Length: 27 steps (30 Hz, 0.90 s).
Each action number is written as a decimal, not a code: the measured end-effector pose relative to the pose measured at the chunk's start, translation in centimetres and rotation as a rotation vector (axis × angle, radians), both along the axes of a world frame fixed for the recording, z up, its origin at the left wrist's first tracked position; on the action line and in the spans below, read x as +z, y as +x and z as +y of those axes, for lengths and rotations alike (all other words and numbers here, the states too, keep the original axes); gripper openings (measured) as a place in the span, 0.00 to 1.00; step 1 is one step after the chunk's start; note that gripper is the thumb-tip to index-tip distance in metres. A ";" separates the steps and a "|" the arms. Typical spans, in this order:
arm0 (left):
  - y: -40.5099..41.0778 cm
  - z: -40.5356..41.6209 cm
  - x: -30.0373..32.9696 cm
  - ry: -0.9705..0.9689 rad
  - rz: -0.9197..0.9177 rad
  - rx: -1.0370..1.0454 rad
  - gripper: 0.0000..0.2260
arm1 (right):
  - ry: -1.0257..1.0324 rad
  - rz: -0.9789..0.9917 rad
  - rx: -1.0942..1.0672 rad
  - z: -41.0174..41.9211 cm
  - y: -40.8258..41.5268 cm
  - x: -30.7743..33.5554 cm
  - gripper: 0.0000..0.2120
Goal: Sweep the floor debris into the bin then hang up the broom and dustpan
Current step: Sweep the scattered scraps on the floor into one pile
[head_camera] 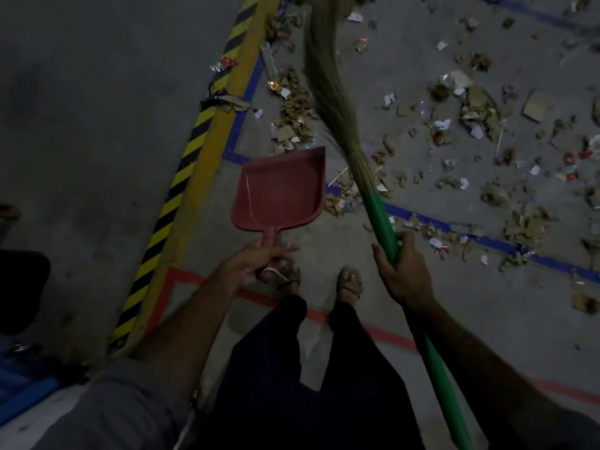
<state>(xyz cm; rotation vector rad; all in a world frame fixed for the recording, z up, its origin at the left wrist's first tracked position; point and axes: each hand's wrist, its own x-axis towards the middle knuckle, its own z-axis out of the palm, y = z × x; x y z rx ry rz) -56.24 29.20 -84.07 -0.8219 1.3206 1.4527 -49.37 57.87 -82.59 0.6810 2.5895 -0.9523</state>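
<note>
My left hand (259, 259) grips the handle of a red plastic dustpan (282, 190), held above the floor with its empty scoop pointing away from me. My right hand (401, 271) grips the green handle of a grass broom (383, 222). Its long straw bristles (324, 76) stretch forward over the floor. Debris (470, 108) of cardboard scraps, paper bits and wrappers lies scattered across the grey concrete ahead and to the right. No bin is in view.
A yellow-and-black striped kerb (194, 141) runs diagonally on the left. Blue tape lines (487, 241) and red tape lines (259, 297) mark the floor. My sandalled feet (349, 282) stand just behind the blue line. A dark object (22, 287) sits at the left edge.
</note>
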 end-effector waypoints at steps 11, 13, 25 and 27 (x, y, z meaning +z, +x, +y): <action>-0.1 2.6 -4.5 0.241 -0.159 0.364 0.18 | 0.038 -0.007 -0.034 3.3 1.4 -5.8 0.17; -0.1 3.4 -5.2 0.293 -0.209 0.452 0.16 | 0.041 -0.004 -0.046 3.8 1.3 -6.9 0.17; 0.9 5.0 -11.5 0.031 -0.221 0.452 0.18 | 0.111 -0.248 0.262 5.8 0.8 -14.2 0.32; 1.3 4.8 -12.2 -0.034 -0.193 0.438 0.16 | 0.098 -0.315 0.324 5.5 1.3 -15.8 0.31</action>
